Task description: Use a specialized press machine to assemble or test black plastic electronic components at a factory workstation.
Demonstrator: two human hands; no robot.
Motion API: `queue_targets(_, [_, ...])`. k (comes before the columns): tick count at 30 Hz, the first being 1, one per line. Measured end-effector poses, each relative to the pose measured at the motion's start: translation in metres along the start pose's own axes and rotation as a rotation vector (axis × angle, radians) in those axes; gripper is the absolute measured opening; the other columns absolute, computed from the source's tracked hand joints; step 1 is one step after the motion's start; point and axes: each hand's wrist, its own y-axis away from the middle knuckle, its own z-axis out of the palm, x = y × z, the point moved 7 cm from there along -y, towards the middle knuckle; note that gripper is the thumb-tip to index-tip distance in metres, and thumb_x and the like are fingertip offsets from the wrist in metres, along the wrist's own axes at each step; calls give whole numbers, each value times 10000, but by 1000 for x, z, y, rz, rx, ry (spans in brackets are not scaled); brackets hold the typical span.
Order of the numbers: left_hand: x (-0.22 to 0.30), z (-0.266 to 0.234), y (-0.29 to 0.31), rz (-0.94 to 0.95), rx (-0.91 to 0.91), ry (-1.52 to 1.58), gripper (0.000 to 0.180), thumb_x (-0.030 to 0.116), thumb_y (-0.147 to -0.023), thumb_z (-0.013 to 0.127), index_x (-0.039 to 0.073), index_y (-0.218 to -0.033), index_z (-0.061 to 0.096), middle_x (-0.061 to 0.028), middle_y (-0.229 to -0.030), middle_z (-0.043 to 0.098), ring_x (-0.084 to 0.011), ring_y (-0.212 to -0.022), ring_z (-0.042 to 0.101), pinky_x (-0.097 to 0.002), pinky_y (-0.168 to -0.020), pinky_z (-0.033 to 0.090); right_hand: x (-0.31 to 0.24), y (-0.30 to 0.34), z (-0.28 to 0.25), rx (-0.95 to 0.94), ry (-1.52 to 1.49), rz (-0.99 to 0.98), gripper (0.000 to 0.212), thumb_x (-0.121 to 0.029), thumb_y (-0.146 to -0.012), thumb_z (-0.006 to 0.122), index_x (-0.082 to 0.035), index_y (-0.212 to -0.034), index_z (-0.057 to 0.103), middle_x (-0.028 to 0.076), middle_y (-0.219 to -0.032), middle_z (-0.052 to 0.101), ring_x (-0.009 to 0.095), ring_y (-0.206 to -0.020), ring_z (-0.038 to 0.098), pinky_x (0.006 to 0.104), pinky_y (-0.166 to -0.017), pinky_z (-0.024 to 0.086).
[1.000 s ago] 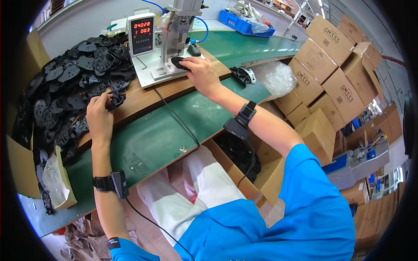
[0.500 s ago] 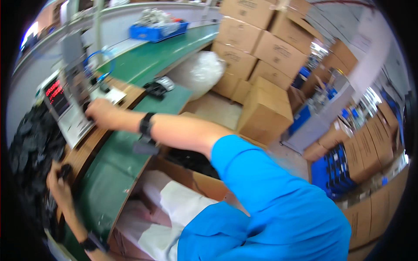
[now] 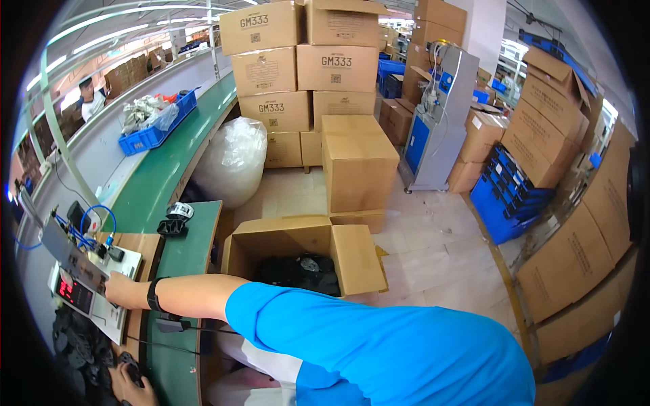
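My right hand reaches to a bench-top device with a white base and a red digital display. Its fingers are closed by the device's upright grey column; whatever they hold is hidden. Near the bottom edge, my left hand has its fingers around a black plastic part. A heap of similar black parts lies beside it, left of the device. The device stands on a wooden board on the green bench. I wear dark bands on my wrists; the right one shows.
An open carton with black parts stands right of the bench. Black items lie on the bench's far end. Beyond are a plastic-wrapped bundle, stacked cartons, a blue bin, a grey cabinet and a person.
The view has turned and levelled, so the cartons stand more upright. My left hand appears lower, beside the heap, still with a black part. My right hand stays at the device.
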Motion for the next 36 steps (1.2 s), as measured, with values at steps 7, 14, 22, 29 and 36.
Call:
queue_targets(7, [6,6,4,-46,-47,30,493,187,-854,775,-2,-1289,641,-230,-1293,668,-418,-1204,625,-478,-1055,510,-9,7,-18,-3,43,-80,85,-205,-817,768,-168,-858,831,54,-900,808,248,-922,783,426,-813,550])
queue_targets(14, [0,15,7,-73,-58,148,546,225,-906,794,-39,-1349,613,-278,-1332,633,-447,-1220,622,-490,-1077,510,-2,9,-10,34,-50,-53,105,-194,-722,812,-158,-820,820,81,-863,793,273,-871,769,417,-826,536])
queue_targets(22, [9,6,4,-83,-77,26,457,276,-994,751,-19,-1326,644,-259,-1320,644,-422,-1154,678,-442,-1001,563,0,11,2,-2,-75,-70,99,-176,-713,812,-156,-809,807,90,-855,780,285,-898,763,424,-828,532])
queue_targets(29, [-13,22,11,-165,-121,41,442,240,-1037,700,-37,-1367,602,-243,-1355,622,-371,-1146,698,-423,-951,584,9,20,0,138,-206,-14,138,-133,-661,818,-121,-781,751,106,-855,766,338,-913,750,442,-818,574])
queue_targets(36, [-82,53,55,-317,-87,53,606,-10,-841,684,10,-1438,580,-261,-1461,598,-469,-1383,551,-474,-1161,446,-6,15,-11,214,-405,-59,112,-38,-664,754,-61,-765,713,192,-840,732,415,-905,736,504,-811,603])
